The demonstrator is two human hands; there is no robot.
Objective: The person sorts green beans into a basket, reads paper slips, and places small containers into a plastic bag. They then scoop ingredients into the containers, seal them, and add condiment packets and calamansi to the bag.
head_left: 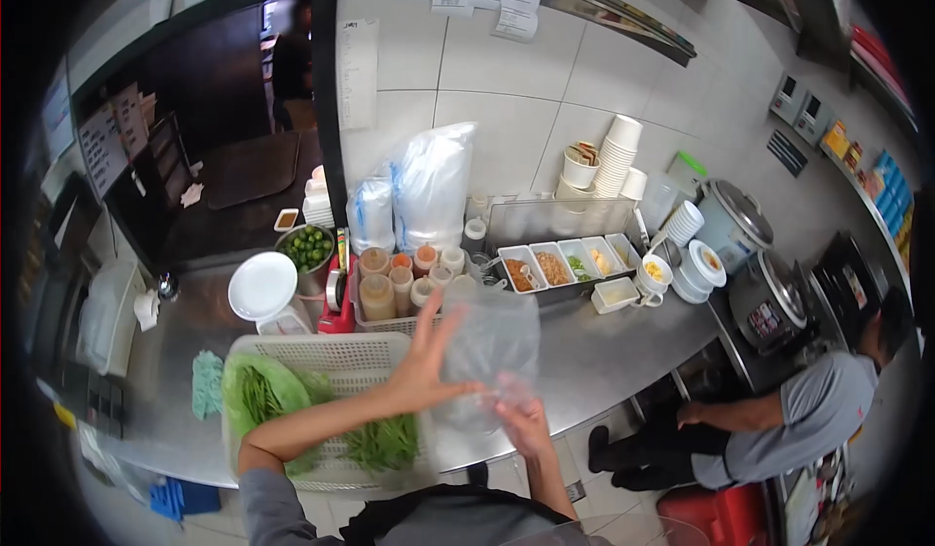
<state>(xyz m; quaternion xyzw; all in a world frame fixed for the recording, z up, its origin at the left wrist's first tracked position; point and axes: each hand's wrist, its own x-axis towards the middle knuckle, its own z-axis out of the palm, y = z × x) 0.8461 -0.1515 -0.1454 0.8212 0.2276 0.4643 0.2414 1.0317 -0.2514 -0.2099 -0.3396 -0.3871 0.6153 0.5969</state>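
A clear plastic bag [499,337] is held lengthwise away from the body above the steel counter [594,366], its near edge pinched by the right hand [526,427]; its left side is flanked by the left hand [419,376], fingers spread, contact unclear.

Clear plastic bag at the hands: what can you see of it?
The clear plastic bag looks thin, wrinkled and see-through, with no contents visible. Partly blurred, it is held over the steel counter beside the white basket. The right hand grips its lower part; the left hand is spread at its left side, though whether it touches is unclear.
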